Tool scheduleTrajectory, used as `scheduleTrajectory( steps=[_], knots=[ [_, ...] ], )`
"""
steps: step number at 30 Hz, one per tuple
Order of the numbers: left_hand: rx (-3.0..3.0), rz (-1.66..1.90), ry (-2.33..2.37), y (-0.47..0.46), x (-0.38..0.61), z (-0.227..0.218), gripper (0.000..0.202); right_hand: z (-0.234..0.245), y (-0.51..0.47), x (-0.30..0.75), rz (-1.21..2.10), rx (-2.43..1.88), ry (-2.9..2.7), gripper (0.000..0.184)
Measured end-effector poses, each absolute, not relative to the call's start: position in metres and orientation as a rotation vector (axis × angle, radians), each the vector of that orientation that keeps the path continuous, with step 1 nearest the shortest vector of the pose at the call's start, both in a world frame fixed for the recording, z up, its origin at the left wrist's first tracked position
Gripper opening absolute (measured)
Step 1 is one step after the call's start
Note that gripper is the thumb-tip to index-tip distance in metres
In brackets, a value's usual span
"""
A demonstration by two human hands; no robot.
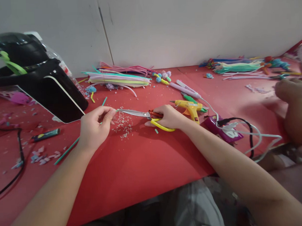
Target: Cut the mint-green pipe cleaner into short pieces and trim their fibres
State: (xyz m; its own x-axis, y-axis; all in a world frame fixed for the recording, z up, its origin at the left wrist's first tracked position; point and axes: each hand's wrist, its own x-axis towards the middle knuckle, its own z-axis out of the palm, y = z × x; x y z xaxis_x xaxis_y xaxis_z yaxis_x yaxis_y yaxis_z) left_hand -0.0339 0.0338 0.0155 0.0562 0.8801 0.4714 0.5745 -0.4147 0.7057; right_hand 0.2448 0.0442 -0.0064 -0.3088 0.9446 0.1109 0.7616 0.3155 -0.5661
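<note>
My left hand (pixel 97 125) pinches a green pipe cleaner (pixel 67 151), whose long end slants down to the left below the wrist. A short end also pokes out above the fingers. In my right hand (pixel 167 117) is a pair of scissors (pixel 134 112) with yellow and red handles. Their blades point left, with the tips at my left fingertips, where a small bit of pipe cleaner shows. Pale trimmed fluff (pixel 124 126) lies scattered on the red table (pixel 134 180) under the blades. A short green snippet (pixel 156 131) rests below the handles.
Bundled pipe cleaners (pixel 119 78) lie by the wall. Right of my right hand are a yellow glue gun (pixel 190 108), a lilac hair straightener (pixel 185 90) and a purple device (pixel 223 130) with cables. A black bin (pixel 57 93) stands left. Another person's hand (pixel 291 90) works at far right.
</note>
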Motion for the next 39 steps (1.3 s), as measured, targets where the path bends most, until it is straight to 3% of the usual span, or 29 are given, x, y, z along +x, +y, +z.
scheduleTrajectory(
  steps=[39],
  knots=[
    [2.032,1.249,1.487,0.0331,-0.0349,0.017,0.013,-0.0065,0.0442,0.2461,0.609,-1.509,-2.149,0.06]
  ],
)
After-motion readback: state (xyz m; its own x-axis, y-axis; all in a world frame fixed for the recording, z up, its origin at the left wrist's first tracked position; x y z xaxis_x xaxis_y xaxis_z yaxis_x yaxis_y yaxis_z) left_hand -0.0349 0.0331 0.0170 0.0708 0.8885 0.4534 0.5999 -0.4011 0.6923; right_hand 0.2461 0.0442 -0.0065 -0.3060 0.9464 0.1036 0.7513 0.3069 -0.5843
